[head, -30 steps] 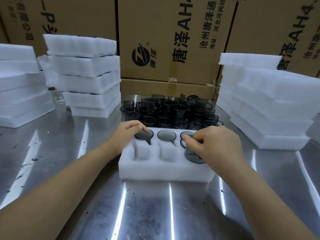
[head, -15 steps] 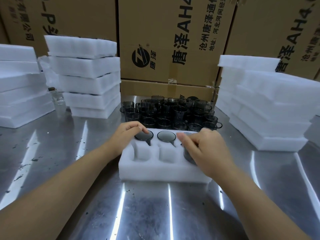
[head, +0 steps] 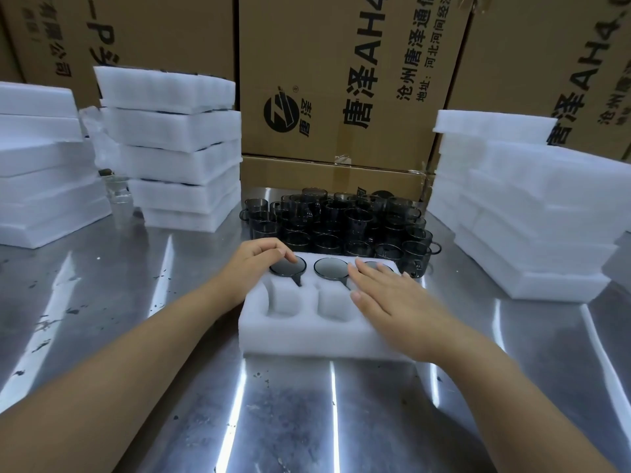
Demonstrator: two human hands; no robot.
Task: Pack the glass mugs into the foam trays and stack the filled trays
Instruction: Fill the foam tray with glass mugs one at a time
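At frame centre, a white foam tray (head: 307,336) lies on the steel bench (head: 136,302), with smoky glass mugs (head: 330,269) seated in its far pockets. The right hand (head: 392,302) lies flat and open over the tray's right side. The left hand (head: 263,257) rests loosely bent at the far-left corner, gripping nothing, and loose mugs (head: 341,223) cluster just behind.

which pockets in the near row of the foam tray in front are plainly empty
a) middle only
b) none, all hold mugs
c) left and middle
c: in the foam tray the near left pocket and near middle pocket show bare white foam, while the right hand lies flat over the near right one and hides it.
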